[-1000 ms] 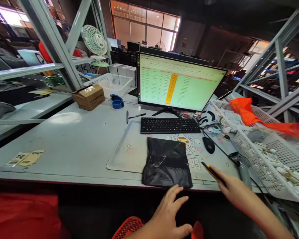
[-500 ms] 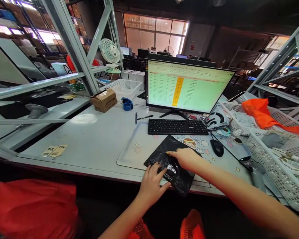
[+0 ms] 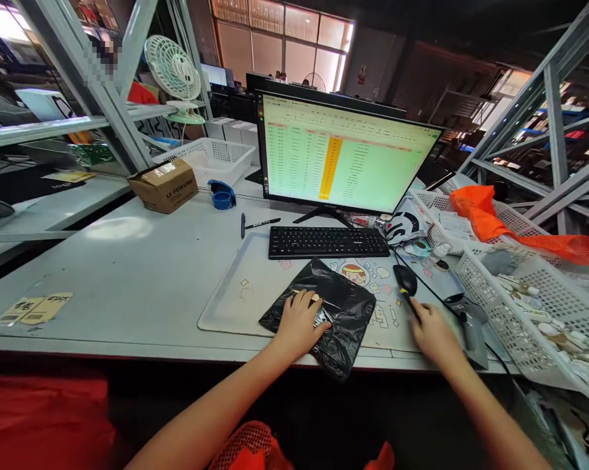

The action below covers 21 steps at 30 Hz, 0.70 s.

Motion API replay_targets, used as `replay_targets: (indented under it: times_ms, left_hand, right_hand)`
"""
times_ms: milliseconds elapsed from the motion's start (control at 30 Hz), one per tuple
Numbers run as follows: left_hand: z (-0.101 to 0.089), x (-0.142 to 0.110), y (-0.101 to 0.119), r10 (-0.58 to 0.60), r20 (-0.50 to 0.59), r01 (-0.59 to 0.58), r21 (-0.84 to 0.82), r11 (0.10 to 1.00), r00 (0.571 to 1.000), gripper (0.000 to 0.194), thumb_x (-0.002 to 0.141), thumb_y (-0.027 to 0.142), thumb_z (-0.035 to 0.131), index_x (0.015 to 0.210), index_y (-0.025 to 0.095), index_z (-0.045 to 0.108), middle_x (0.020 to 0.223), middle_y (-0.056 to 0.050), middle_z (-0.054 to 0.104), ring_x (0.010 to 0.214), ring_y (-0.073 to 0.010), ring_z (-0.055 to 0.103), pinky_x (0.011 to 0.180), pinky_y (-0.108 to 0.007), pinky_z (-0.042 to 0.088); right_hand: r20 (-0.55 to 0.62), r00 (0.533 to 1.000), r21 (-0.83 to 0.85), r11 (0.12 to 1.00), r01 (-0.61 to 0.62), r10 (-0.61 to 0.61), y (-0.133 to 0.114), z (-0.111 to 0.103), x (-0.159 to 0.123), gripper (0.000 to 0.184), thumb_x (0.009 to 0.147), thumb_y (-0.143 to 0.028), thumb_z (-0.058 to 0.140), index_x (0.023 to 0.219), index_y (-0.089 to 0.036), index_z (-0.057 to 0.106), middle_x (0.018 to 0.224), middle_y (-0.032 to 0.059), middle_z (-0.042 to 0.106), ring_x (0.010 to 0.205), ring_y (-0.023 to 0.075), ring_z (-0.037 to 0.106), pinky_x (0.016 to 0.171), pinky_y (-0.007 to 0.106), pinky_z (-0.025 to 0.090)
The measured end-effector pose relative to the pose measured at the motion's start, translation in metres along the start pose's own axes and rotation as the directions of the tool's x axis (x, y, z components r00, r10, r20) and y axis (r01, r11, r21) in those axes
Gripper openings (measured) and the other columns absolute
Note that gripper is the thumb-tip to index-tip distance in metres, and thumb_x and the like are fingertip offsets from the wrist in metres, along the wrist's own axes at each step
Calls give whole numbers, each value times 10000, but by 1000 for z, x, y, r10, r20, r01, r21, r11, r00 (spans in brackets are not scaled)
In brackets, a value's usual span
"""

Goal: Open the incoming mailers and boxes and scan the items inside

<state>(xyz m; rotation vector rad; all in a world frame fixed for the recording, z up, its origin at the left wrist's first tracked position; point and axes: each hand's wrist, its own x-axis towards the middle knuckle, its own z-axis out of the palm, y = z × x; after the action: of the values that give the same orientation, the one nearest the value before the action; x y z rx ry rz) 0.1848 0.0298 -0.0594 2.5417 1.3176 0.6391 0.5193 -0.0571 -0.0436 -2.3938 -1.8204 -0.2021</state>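
A black plastic bag (image 3: 348,303), thin, glossy and creased, lies flat and askew near the middle of the desk's front edge; it rests on a smooth, pale printed mat (image 3: 226,307) with rounded corners, and its nearest corner juts past the edge of the smooth, light desk (image 3: 123,274). Behind the bag stands a long black keyboard (image 3: 328,242) with rows of small raised keys. Along the desk's right side, perforated white plastic baskets hold small pale items, the nearest basket (image 3: 500,320) reaching the front corner; a limp orange cloth (image 3: 485,215) drapes over the farther one. A folded brown cardboard box (image 3: 170,189) sits by the left edge, toward the back. The left hand (image 3: 299,326) lies palm down on the bag, fingers loosely spread and thumb held apart. The right hand (image 3: 434,333), fingers curled closed, grips a slim black-and-yellow tool (image 3: 410,304) above the mat; its tip points toward a rounded black mouse (image 3: 405,279), and whether they touch cannot be told.
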Motion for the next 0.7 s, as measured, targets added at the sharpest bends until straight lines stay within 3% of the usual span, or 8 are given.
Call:
replay_targets:
  times_ms: [67, 133, 233, 367, 433, 533, 600, 700]
  left_hand:
    - [5, -3, -4, 20, -47, -22, -44, 999, 999, 266, 893, 334, 687, 1100, 168, 667, 1293, -125, 624, 1224, -320, 523, 1027, -500, 417]
    - [9, -7, -7, 58, -83, -63, -50, 997, 995, 101, 928, 254, 625, 957, 161, 653, 1131, -108, 665, 1088, -284, 569, 938, -451, 455]
    - [8, -10, -9, 140, -109, -143, -20, 990, 984, 154, 981, 173, 486, 892, 160, 612, 945, -79, 666, 935, -239, 587, 855, -391, 468]
    - [-4, -23, -10, 305, -147, -304, 27, 952, 941, 316, 1034, 215, 348, 819, 182, 578, 811, -46, 645, 784, -192, 578, 764, -328, 453]
    - [-16, -40, -11, 419, -212, -412, 79, 908, 883, 434, 1056, 324, 285, 734, 198, 546, 683, -37, 603, 657, -188, 534, 637, -331, 397]
    - [-50, -75, -16, 551, -275, -530, 151, 834, 788, 555, 1021, 559, 290, 613, 230, 471, 521, -16, 494, 514, -180, 421, 535, -361, 260]
    - [-84, -100, -27, 570, -248, -540, 182, 822, 783, 481, 993, 463, 472, 574, 231, 430, 483, 9, 448, 495, -164, 391, 543, -362, 224]
    - [-132, -130, -57, 507, -180, -453, 271, 849, 843, 415, 887, 103, 621, 554, 213, 398, 469, 44, 426, 497, -139, 374, 568, -350, 233]
  right_hand:
    - [-94, 986, 109, 982, 151, -141, -45, 4, 14, 455, 967, -279, 437, 1368, -118, 580, 1358, 213, 554, 1213, 361, 564, 966, 528, 505]
    - [-152, 920, 252, 886, 390, -362, -90, 5, 23, 411, 955, -245, 468, 1328, -144, 608, 1396, 183, 540, 1292, 333, 505, 1048, 520, 465]
    - [-129, 731, 410, 635, 655, -671, -145, 1, 33, 382, 920, -139, 472, 1250, -196, 655, 1451, 120, 523, 1370, 299, 430, 1122, 506, 402]
    - [-115, 536, 460, 433, 775, -836, -182, -3, 29, 213, 921, -147, 507, 949, -198, 712, 1359, 88, 599, 1310, 296, 456, 1085, 505, 393]
    - [-173, 418, 415, 319, 852, -892, -184, -6, 15, 186, 958, -284, 563, 844, -199, 682, 1106, 77, 674, 1128, 265, 534, 993, 463, 412]
    - [-290, 245, 289, 159, 944, -925, -166, -15, -13, 383, 979, -446, 578, 688, -197, 580, 745, 17, 582, 825, 199, 510, 842, 418, 367]
    - [-341, 225, 262, 138, 955, -912, -143, -22, -28, 395, 995, -388, 562, 651, -200, 513, 669, -8, 517, 744, 177, 468, 800, 409, 331]
    - [-336, 290, 277, 200, 940, -896, -107, -30, -36, 345, 977, -301, 578, 662, -212, 470, 655, -9, 486, 695, 175, 446, 768, 415, 315]
